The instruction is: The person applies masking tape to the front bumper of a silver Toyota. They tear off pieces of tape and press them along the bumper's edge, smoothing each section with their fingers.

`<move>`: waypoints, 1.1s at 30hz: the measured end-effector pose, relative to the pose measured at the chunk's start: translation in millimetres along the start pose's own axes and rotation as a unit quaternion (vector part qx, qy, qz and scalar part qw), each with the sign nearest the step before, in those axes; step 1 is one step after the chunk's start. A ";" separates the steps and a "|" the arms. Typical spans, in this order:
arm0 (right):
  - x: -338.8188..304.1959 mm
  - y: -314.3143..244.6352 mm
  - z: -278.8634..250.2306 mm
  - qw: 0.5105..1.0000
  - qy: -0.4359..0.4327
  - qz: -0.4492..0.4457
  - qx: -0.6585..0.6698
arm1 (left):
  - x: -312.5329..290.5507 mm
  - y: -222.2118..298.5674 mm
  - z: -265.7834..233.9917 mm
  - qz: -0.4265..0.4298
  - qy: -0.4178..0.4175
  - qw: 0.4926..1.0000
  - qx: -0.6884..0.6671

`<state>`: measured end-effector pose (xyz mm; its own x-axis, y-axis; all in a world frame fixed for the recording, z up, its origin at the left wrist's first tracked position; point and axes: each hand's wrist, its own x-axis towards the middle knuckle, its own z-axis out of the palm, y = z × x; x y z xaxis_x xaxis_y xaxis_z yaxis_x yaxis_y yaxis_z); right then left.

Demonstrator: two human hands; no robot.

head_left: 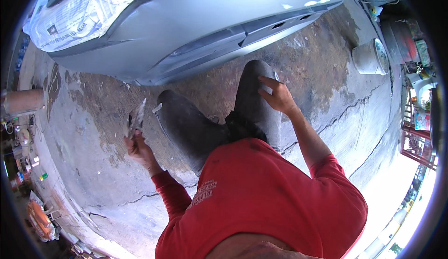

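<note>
My left hand (139,151) is closed round the lower end of a flat, thin piece (136,117) with grey and white smears, held upright out to the left of my knee; its exact kind is unclear. On my right knee lies my right hand (278,95), empty, its fingers stretched out and apart against the dark trousers (254,84). In front of both knees is a car bumper (154,39) in dull grey, with white patches near its upper right. White printed plastic sheeting (84,18) covers the car's left corner. Neither hand touches the bumper.
Beneath me is a stained, cracked concrete floor (317,109). A white bucket (371,57) stands at the far right, near cluttered shelves. A brownish cylinder (25,101) lies at the left edge, and an orange object (41,219) sits lower left.
</note>
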<state>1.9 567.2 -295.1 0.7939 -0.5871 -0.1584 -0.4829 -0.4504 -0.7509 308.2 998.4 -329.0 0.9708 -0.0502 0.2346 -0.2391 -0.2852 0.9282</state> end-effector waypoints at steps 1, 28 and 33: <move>4.7 -14.9 -2.5 1.000 -0.022 -0.006 0.015 | -9.2 -2.9 0.2 -0.039 -0.019 0.999 -0.021; 156.9 -286.5 -33.8 0.538 -0.167 -0.146 0.813 | -52.2 19.8 11.7 -0.151 -0.172 0.973 -0.024; 165.4 -275.1 -36.0 0.542 -0.171 -0.169 0.805 | -46.0 17.7 8.6 -0.125 -0.189 0.974 -0.002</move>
<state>252.8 569.7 -91.7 0.8919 -0.3703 0.2597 0.4409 0.8398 -0.3166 259.5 987.4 -325.9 0.9368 -0.3281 -0.1214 0.0066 -0.3306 0.9438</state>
